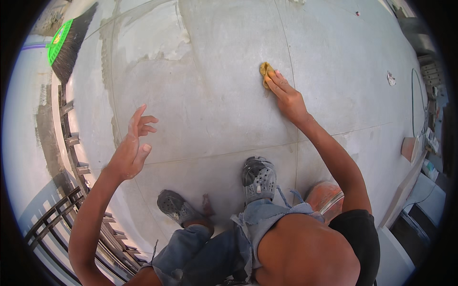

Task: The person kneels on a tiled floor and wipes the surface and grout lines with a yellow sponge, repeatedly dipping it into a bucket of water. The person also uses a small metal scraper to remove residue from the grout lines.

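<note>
My right hand (289,100) reaches forward and presses a crumpled yellow-brown sponge (265,70) against the grey tiled floor (229,100), beside a thin joint line. Its fingers lie over the sponge's near side, and part of the sponge is hidden under them. My left hand (131,150) hovers over the tiles to the left, holding nothing. Its fingers are apart and loosely bent. Whitish smears and a darker grey residue mark the tiles, mainly at the upper left.
A green broom head (71,43) with dark bristles rests at the far left. Dark metal railing (62,214) runs along the left side. An orange bucket (324,196) stands by my right knee. My grey clogs (258,177) are on the tiles. A crumpled scrap (391,78) lies to the right.
</note>
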Available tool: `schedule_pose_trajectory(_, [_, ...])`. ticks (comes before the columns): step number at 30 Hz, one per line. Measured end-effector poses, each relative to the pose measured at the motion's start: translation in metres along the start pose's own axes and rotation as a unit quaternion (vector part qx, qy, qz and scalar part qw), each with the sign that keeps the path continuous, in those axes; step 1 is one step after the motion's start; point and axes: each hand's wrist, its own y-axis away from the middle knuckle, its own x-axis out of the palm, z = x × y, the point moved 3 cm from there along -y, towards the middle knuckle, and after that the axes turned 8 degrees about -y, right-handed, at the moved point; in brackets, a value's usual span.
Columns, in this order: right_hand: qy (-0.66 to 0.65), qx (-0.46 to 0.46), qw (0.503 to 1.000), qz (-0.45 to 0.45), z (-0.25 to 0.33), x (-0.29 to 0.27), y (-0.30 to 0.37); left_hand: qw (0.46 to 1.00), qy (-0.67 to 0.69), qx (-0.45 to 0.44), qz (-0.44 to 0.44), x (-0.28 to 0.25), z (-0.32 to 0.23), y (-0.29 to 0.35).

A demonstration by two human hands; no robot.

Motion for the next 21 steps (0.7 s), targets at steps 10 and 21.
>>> schedule_pose_trajectory(10, [-0.080, 0.045, 0.995, 0.031, 0.133, 0.071, 0.040, 0.966, 0.107, -0.231, 0.048, 0.028, -0.028, 0.229])
schedule_pose_trajectory(21, [-0.172, -0.143, 0.945, 0.239, 0.233, 0.124, 0.032, 0.916, 0.272, -0.131, -0.266, 0.152, 0.010, 0.154])
